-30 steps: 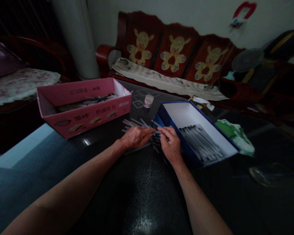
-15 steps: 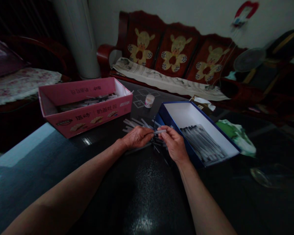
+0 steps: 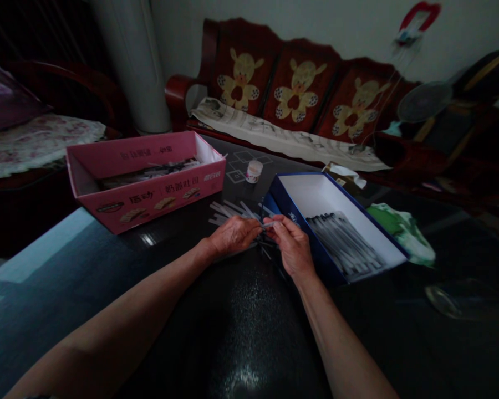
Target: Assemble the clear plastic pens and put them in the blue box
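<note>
Over the dark table, my left hand (image 3: 236, 234) and my right hand (image 3: 291, 244) meet, fingertips almost touching. Between them both pinch a thin, pale translucent tube (image 3: 269, 224); its exact kind is too small and dim to tell. Loose pale tubes (image 3: 228, 209) lie spread on the table behind and under my fingers. Just right of my right hand stands a blue box (image 3: 326, 260) with a white inside, holding a row of slim clear sticks with dark ends (image 3: 343, 241). A pink box (image 3: 166, 194) on the left holds a heap of similar thin pieces (image 3: 149, 174).
A small white tub (image 3: 254, 170) stands behind the loose tubes. Beyond the blue box lie a tissue pack (image 3: 345, 176) and a green and white plastic bag (image 3: 401, 233). A clear object (image 3: 449, 299) rests on the right of the table (image 3: 241, 332). A wooden sofa (image 3: 266, 83) stands behind.
My right hand has shifted slightly left, closer to my left hand, and less of the pale tube shows between the fingers. The boxes have stayed in place.
</note>
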Demonstrator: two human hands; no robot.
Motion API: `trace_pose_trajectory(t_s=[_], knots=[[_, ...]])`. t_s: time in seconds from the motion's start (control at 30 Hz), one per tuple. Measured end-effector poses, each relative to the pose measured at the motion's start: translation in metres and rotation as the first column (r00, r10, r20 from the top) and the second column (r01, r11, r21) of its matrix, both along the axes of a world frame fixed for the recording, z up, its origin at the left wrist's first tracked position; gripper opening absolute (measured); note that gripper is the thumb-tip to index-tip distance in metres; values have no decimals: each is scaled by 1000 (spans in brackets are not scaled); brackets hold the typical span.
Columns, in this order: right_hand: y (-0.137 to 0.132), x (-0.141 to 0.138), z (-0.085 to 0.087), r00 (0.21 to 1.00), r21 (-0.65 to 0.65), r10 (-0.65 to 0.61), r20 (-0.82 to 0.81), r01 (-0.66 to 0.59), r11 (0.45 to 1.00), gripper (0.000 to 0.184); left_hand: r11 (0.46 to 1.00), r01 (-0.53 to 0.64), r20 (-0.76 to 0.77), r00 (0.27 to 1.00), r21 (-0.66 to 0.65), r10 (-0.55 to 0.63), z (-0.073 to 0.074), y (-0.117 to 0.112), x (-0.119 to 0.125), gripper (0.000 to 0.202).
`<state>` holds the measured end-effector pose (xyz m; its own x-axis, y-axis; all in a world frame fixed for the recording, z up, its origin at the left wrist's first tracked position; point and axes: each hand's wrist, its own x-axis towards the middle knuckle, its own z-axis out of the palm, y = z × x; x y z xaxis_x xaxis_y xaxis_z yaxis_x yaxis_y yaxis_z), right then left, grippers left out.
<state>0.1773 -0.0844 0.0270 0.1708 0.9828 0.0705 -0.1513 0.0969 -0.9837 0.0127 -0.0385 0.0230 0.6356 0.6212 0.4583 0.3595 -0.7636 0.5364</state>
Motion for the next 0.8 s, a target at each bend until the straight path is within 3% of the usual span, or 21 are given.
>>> trace_pose_trajectory(t_s=[0.2, 0.4, 0.67, 0.8], knots=[[-1, -5, 6, 998, -44, -31, -46, 29, 999, 22, 988, -57, -120, 990, 144, 75, 1, -3, 1, 29], [-2, -5, 10, 996, -72, -29, -84, 23, 997, 23, 970, -122, -320, 929, 211, 186, 4, -6, 1, 33], [-3, -6, 19, 998, -70, -42, -42, 39, 997, 21, 916, -183, -280, 915, 357, 292, 2, -12, 3, 29], [-3, -7, 15, 998, -66, -54, -25, 52, 996, 22, 910, -187, -262, 919, 369, 295, 2, -11, 4, 31]])
